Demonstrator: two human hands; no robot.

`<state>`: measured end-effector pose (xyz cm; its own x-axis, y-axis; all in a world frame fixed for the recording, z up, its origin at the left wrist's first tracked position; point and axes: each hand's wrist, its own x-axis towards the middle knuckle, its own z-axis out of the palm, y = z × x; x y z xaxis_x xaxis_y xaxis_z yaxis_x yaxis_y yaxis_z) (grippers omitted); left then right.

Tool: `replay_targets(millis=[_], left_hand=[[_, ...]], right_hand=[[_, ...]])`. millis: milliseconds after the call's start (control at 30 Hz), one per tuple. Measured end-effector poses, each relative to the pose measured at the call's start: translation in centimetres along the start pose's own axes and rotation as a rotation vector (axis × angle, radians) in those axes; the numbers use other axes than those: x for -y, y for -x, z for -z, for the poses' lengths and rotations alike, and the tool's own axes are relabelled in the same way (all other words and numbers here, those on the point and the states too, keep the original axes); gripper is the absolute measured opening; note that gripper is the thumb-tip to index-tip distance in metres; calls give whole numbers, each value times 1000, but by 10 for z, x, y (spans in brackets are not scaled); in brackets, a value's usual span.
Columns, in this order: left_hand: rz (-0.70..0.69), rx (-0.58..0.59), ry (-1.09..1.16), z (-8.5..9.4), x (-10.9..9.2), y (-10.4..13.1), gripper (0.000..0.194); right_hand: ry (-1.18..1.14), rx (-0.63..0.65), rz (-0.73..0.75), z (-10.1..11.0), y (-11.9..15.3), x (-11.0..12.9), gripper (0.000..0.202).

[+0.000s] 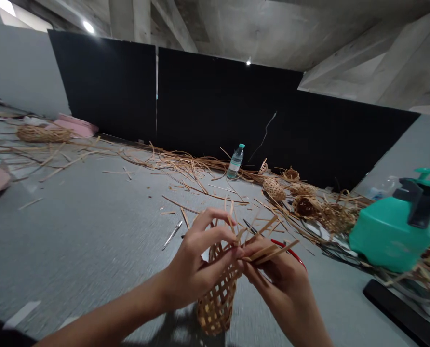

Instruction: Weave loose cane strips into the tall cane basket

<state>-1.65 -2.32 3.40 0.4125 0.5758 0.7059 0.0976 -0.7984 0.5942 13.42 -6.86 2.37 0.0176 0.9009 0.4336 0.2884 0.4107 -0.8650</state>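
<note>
A narrow woven basket point(217, 301) of tan strips stands on the grey surface, its upper end between my two hands. Loose strip ends fan out from its rim, several pointing up and to the right. My left hand point(204, 255) pinches at the rim from the left, with thumb and fingertips on the strips. On the right, my right hand point(276, 270) closes on the rim and the strips that stick out there. The fingertips meet, and the weave beneath them is hidden.
Behind my hands lie a silver pen-like tool point(172, 235), red-handled pliers point(289, 251) and scattered strips point(186, 166). A water bottle point(235, 162) stands farther back. Woven pieces point(274, 189), a green sprayer point(392, 233) and a black bar point(403, 311) are at right.
</note>
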Motion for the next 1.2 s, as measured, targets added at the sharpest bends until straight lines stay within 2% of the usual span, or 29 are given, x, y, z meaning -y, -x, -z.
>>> replay_targets(millis=[133,333,567,600,767,867,1000,1033,1067,1100,1167,1200], left_hand=[[28,8,57,4,-2,-3,11],[73,94,12,7,-1,-2,14],[207,58,8,0,4,-2,12],[206,62,11,-1,6,-2,13],[195,87,-12,-7,17,0,16],[113,49,-86,-6,19,2,11],[-98,-175,-309,-4,22,5,62],[-59,-224,-307,-5,25,5,72],[43,-242,-244,-8,27,6,81],[205,-194,-123,-12,31,8,88],[595,43,279,-23,37,11,99],[742,161,493,-29,40,14,99]], right_hand=[[-80,-81,-89,-2,2,-2,7],[-129,-62,-135,0,3,-5,7],[-193,-227,-218,-1,3,-11,12],[-219,-214,-222,0,3,-13,13],[-392,18,-241,5,1,-24,17],[-443,-59,-255,6,1,-30,16],[-493,-235,-257,6,-1,-39,17],[-513,-275,-255,6,-2,-41,18],[-538,-311,-250,6,-3,-43,19],[-566,-343,-241,6,-3,-45,20],[-597,-378,-226,6,-4,-49,22],[-595,-373,-230,6,-4,-51,23]])
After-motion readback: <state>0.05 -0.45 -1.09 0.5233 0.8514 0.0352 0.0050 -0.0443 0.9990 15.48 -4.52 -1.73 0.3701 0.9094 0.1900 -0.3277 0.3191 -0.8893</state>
